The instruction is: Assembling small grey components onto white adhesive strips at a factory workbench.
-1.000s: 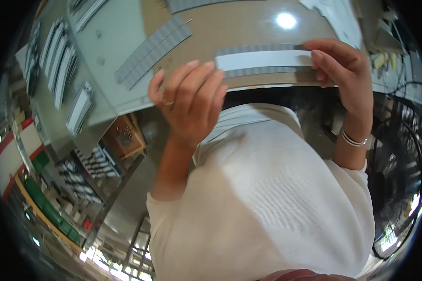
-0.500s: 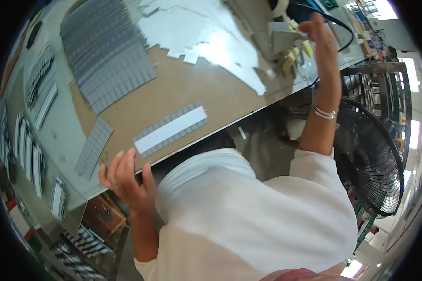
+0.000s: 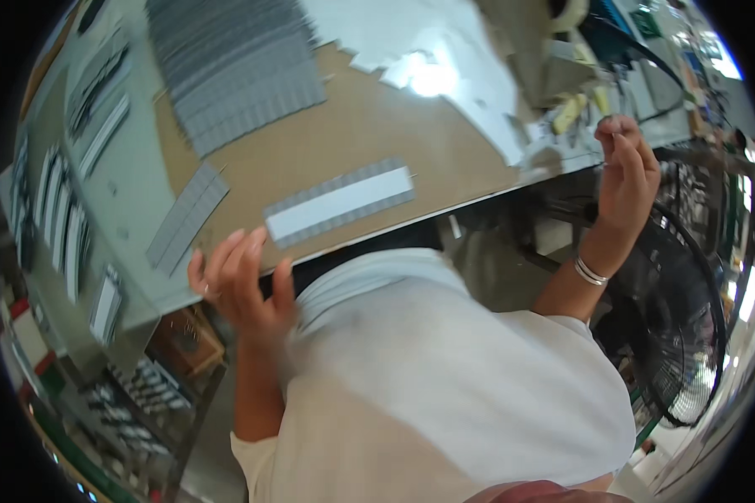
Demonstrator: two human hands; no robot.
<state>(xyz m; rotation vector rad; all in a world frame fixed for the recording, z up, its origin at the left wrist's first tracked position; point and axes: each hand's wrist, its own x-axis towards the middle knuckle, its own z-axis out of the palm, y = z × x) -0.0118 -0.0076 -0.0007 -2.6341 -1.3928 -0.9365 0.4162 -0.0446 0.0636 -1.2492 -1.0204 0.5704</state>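
Note:
On the brown board (image 3: pixel 445 142) lies a grey ribbed strip with a white strip (image 3: pixel 340 204) along its middle. My left hand (image 3: pixel 245 281) hovers at the table's front edge by the strip's left end, fingers spread and nothing in them. Past the table's right front edge, my right hand (image 3: pixel 629 172) is raised with its fingertips pinched together; whatever they hold is too small to make out. Another grey strip (image 3: pixel 189 218) rests at a slant to the left. Behind it is a large layered stack of grey ribbed strips (image 3: pixel 239 71).
White flat pieces (image 3: pixel 411 33) spread over the back of the table. Yellow-handled tools (image 3: pixel 569 115) and a tape roll (image 3: pixel 570 15) sit at the back right. More finished-looking strips (image 3: pixel 71 235) line the left side. A black fan (image 3: pixel 667 310) stands at the right.
My right hand has come back from the tools at the back right toward me, its fingers now pinched. My left hand stays by the strip, still spread. The whole view has shifted somewhat.

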